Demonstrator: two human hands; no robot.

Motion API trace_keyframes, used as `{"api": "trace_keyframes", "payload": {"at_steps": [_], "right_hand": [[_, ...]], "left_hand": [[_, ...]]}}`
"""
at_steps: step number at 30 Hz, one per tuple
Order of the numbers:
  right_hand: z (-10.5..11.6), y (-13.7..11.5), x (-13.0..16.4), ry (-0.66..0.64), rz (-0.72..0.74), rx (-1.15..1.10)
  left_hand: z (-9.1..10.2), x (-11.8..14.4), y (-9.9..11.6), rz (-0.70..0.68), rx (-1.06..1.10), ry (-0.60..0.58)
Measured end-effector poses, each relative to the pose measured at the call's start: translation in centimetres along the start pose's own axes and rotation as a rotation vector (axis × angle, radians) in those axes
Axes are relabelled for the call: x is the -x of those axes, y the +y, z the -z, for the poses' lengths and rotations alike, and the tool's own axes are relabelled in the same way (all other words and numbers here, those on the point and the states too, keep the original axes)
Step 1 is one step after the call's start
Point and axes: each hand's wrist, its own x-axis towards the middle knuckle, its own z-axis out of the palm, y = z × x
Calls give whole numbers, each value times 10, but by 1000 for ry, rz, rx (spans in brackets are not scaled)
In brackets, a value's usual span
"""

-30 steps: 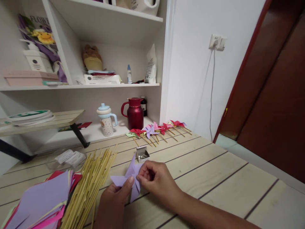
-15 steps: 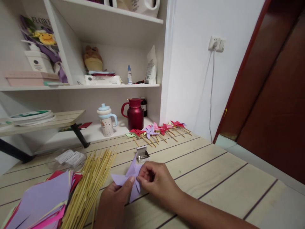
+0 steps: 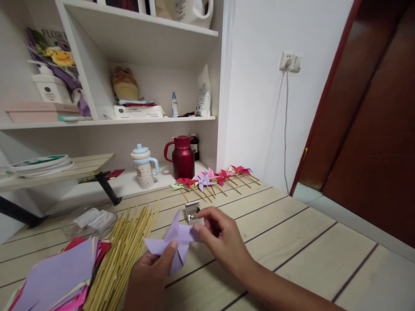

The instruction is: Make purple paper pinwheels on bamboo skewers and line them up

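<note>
My left hand (image 3: pixel 149 273) pinches the centre of a folded purple paper pinwheel (image 3: pixel 174 240) held just above the wooden table (image 3: pixel 285 242). My right hand (image 3: pixel 221 239) is beside it on the right, its fingertips on the pinwheel's right blade and right by a small open metal box of pins (image 3: pixel 192 211). Whether the right fingers hold a pin is too small to tell. A bundle of thin bamboo sticks (image 3: pixel 126 250) lies just left of my hands.
A pile of coloured paper squares (image 3: pixel 55 280) sits at the lower left. Several finished pinwheels on sticks (image 3: pixel 214 178) lie at the table's far edge. A red jug (image 3: pixel 182 156), a spouted cup (image 3: pixel 143 166) and shelves stand behind. A dark red door (image 3: pixel 372 129) is to the right.
My right hand has moved up and right from the pinwheel's centre toward the pin box. The pinwheel has shifted slightly left in my left hand.
</note>
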Motion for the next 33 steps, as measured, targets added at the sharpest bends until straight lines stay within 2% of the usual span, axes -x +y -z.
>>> {"api": "trace_keyframes", "payload": {"at_steps": [3, 4, 6, 10, 14, 19, 25, 33], "right_hand": [[14, 1, -7, 140, 23, -44], [18, 2, -9, 150, 19, -79], [20, 5, -12, 99, -34, -147], [16, 7, -12, -130, -156, -269], [11, 4, -9, -253, -160, -308], [8, 2, -7, -258, -152, -277], [1, 1, -3, -273, -130, -220], [-3, 0, -1, -203, -98, -239]], "left_hand": [[-1, 2, 5, 15, 40, 28], [-2, 3, 6, 11, 36, 26], [-3, 3, 5, -1, 16, 16], [0, -5, -7, -49, 0, 9], [3, -14, -19, -98, -5, -2], [0, -10, -14, -106, -49, 22], [-1, -6, -17, -86, 23, -20], [-4, -1, -10, -87, -2, 12]]}}
